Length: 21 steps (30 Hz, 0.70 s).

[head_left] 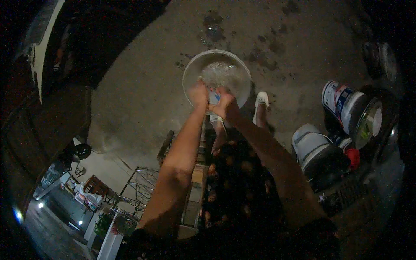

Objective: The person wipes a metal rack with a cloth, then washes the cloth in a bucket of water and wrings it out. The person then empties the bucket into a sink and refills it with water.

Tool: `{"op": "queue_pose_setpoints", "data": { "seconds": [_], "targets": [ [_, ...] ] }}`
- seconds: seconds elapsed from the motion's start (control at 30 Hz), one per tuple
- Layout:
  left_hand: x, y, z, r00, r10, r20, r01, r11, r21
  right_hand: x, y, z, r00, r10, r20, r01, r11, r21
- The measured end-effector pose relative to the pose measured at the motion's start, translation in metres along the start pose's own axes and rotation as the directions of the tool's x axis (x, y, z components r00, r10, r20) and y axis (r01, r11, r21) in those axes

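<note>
A round, pale basin [247, 73] stands on the floor in front of me, with rippled, glinting water [221, 71] inside. Over its near side, my left hand [199, 94] and my right hand [226, 105] are close together, fingers curled. Between them is a small pale thing with a blue patch [213, 96]; both hands appear closed on it. Dim light and the fingers hide most of it, so its kind cannot be made out.
Dark wet patches [266, 60] mark the concrete floor beyond the basin. To the right lie a printed white bucket [337, 97], a second white bucket [308, 138] and a clear round container [367, 130]. A metal rack [141, 184] is at lower left. My shoe [261, 99] is beside the basin.
</note>
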State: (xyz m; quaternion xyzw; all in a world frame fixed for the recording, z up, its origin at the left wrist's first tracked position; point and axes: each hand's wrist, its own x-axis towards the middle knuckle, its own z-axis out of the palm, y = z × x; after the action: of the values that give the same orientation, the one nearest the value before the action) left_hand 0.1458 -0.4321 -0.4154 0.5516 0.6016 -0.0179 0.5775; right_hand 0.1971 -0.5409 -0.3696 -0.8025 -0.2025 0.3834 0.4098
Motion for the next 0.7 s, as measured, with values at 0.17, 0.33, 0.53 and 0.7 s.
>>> {"op": "queue_pose_setpoints", "data": {
  "seconds": [0.17, 0.33, 0.53, 0.7],
  "targets": [
    [-0.051, 0.044, -0.027, 0.807, -0.177, 0.563, 0.583, 0.393, -0.711, -0.018, -0.045, -0.031, 0.95, -0.207, -0.235, 0.233, 0.968, 0.089],
    [-0.086, 0.039, -0.047, 0.494, 0.261, 0.83, 0.668, 0.497, -0.554, -0.045, -0.09, -0.042, 0.789, -0.586, -0.186, 0.599, 0.801, 0.017],
    [-0.107, 0.126, -0.06, 0.423, -0.305, 0.853, 0.407, 0.905, 0.122, -0.079, -0.13, -0.054, 0.417, -0.908, 0.037, 0.904, 0.411, -0.115],
    [-0.092, 0.151, -0.044, 0.481, -0.22, 0.849, -0.176, 0.924, 0.339, -0.054, -0.126, -0.054, 0.21, -0.958, 0.194, 0.963, 0.168, -0.213]
  ]
}}
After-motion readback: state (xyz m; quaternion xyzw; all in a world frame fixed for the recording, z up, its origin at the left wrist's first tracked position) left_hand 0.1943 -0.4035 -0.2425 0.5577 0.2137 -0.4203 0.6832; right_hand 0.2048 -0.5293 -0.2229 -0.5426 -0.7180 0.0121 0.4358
